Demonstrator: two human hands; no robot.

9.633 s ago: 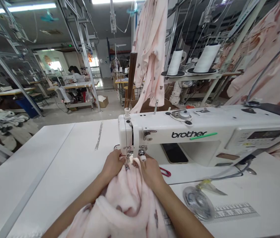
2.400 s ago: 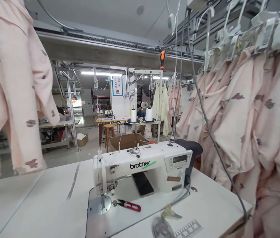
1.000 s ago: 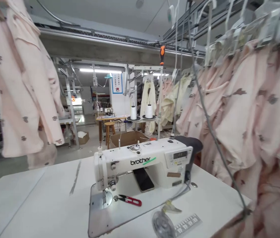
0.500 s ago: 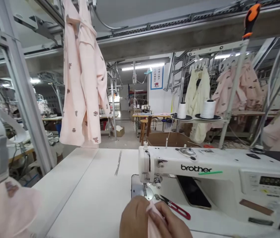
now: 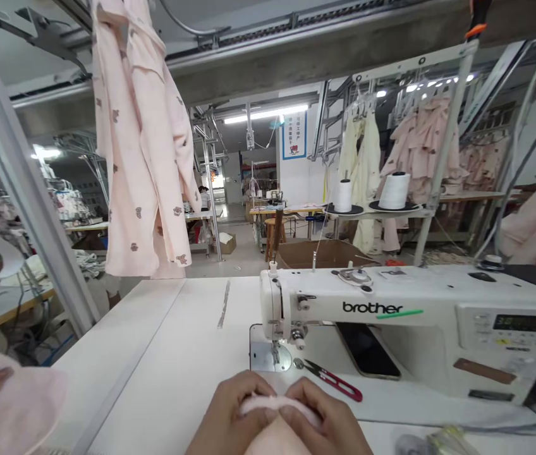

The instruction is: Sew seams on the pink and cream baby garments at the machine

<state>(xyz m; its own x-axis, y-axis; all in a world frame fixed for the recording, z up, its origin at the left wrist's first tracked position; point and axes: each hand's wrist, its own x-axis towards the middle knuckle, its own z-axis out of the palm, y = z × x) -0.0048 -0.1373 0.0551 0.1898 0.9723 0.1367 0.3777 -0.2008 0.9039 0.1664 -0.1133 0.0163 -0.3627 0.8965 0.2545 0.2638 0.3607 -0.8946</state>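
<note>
At the bottom edge my left hand (image 5: 230,417) and my right hand (image 5: 327,420) both pinch a folded edge of pink fleece fabric (image 5: 272,423), fingers curled over it. The cloth sits on the white table (image 5: 164,354), a short way in front of the needle and presser foot (image 5: 275,354) of the white Brother sewing machine (image 5: 391,316). Most of the fabric runs out of view below the frame.
Red-handled thread snips (image 5: 332,381) lie on the machine bed, with a dark phone (image 5: 367,351) under the arm. A pink printed garment (image 5: 142,145) hangs at upper left; more hang at right. Two thread cones (image 5: 372,193) stand behind. A metal post (image 5: 26,202) rises at left.
9.6 s ago both hands fed pink cloth under the needle. Then the bed was bare and the view swung past hanging garments. Now both hands hold a fresh folded edge, spread slightly wider.
</note>
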